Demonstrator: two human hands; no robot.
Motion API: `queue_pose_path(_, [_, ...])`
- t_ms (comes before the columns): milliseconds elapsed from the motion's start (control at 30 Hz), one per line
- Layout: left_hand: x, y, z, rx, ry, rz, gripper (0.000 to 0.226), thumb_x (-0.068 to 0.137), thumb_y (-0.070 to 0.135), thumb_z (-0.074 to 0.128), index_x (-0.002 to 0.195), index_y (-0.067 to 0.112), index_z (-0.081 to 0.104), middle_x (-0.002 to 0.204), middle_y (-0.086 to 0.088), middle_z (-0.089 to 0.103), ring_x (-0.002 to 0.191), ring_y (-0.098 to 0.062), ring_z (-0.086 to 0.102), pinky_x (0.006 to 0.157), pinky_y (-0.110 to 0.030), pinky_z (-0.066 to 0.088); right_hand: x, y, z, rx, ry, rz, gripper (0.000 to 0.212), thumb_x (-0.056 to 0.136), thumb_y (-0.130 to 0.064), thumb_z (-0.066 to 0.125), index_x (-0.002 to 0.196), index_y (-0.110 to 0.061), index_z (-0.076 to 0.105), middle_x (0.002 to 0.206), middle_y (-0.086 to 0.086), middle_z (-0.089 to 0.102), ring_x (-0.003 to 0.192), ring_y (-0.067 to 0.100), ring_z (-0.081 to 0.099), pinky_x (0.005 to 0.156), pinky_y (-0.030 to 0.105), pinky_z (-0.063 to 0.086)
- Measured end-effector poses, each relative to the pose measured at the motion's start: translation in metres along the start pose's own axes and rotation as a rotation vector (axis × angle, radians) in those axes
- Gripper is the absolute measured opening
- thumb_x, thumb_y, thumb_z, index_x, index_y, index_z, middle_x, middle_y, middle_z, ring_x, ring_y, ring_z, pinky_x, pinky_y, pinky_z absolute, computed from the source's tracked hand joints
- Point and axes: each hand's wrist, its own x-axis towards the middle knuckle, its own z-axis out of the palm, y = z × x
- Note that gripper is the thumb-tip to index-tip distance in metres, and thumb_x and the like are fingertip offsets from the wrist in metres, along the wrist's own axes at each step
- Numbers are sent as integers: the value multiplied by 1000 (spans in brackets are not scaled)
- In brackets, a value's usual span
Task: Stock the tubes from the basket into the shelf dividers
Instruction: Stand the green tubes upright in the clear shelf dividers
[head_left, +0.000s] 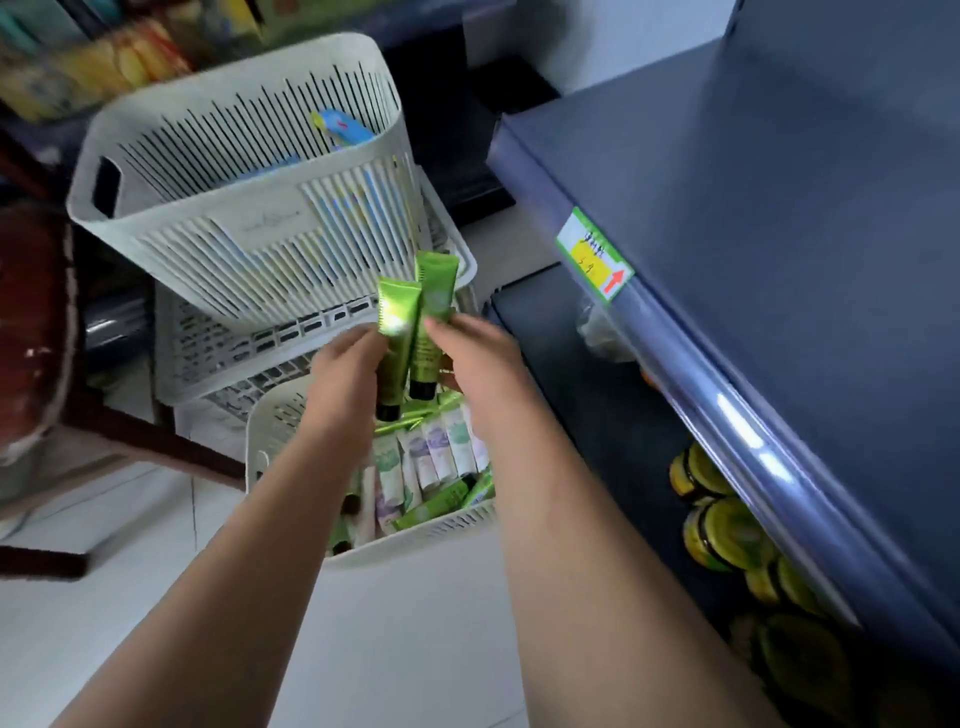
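A white slatted basket (415, 540) stands on the floor below my hands, filled with several green and white tubes (431, 462). My left hand (345, 366) grips one shiny green tube (396, 332) with a black cap pointing down. Beside it my right hand (475, 353) grips a second green tube (434, 306), also cap down. The two tubes are upright and almost touching above the basket. The dark blue shelf (753, 218) runs along the right; no dividers are visible on it.
A taller white basket (249, 197) with blue packets sits on stacked flat white crates (218, 353) behind. A price label (595, 254) is on the shelf edge. Yellow-green lidded jars (722, 525) fill the lower shelf. Dark chair legs stand at left.
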Motion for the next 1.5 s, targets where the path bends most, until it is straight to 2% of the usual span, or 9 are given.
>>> queue_pose_path(100, [-23, 40, -4, -28, -43, 92, 11, 97, 14, 65, 96, 4, 70, 63, -2, 56, 51, -15, 53, 51, -26, 45, -37, -39, -9, -30, -21, -123, 3, 87, -22, 77, 88, -20, 79, 96, 10, 78, 89, 25, 74, 89, 50, 59])
queue_pose_path(267, [-74, 99, -3, -9, -252, 260, 9, 96, 14, 67, 88, 9, 67, 75, -4, 67, 65, -17, 65, 64, -30, 56, -99, -95, -33, -181, 71, -272, 44, 69, -36, 85, 103, -9, 74, 98, 9, 78, 93, 26, 74, 89, 50, 60])
queue_pose_path(533, [-170, 165, 40, -84, -587, 419, 13, 96, 7, 66, 83, 9, 66, 67, 2, 70, 61, -8, 67, 56, -21, 56, -239, -148, -88, -201, 252, -455, 9, 89, -9, 74, 94, -17, 74, 91, 2, 78, 83, 19, 70, 91, 54, 56])
queue_pose_path(733, [-251, 179, 83, -101, -870, 460, 8, 96, 6, 65, 90, 6, 71, 84, -8, 73, 80, -19, 73, 67, -37, 63, -354, -175, -139, -253, 469, -576, 11, 93, -6, 69, 102, -12, 71, 89, 1, 74, 83, 16, 66, 80, 39, 54])
queue_pose_path(867, [-312, 180, 118, -81, -1043, 514, 12, 95, 1, 65, 105, 7, 68, 89, -11, 68, 84, -17, 72, 65, -38, 63, -427, -173, -178, -290, 648, -594, 15, 90, -10, 73, 105, -13, 71, 97, 5, 75, 86, 18, 69, 87, 44, 56])
queue_pose_path(1067, [-406, 172, 167, -60, -1264, 555, 14, 94, -2, 65, 100, 10, 68, 90, -17, 60, 81, -18, 69, 61, -30, 60, -530, -150, -227, -303, 889, -589, 25, 88, -15, 77, 113, -12, 71, 106, 10, 76, 95, 20, 73, 89, 45, 59])
queue_pose_path(1200, [-471, 158, 197, -34, -1417, 546, 13, 93, -3, 67, 105, 4, 68, 90, -18, 63, 88, -25, 70, 75, -37, 64, -602, -127, -255, -342, 1051, -599, 16, 88, -16, 76, 103, -17, 75, 98, 4, 78, 89, 10, 73, 83, 35, 62])
queue_pose_path(1300, [-516, 143, 218, 18, -1470, 597, 20, 92, -2, 68, 111, -7, 64, 85, -14, 64, 83, -23, 68, 69, -29, 63, -647, -105, -274, -335, 1175, -600, 11, 87, -15, 77, 93, -8, 73, 90, 18, 72, 81, 13, 63, 83, 43, 60])
queue_pose_path(1500, [-592, 111, 258, 124, -1563, 691, 17, 89, 6, 76, 86, 13, 60, 76, -5, 60, 77, -18, 59, 69, -31, 57, -721, -59, -311, -227, 1295, -654, 14, 87, -9, 78, 95, -1, 70, 80, 8, 57, 80, 19, 58, 76, 40, 57])
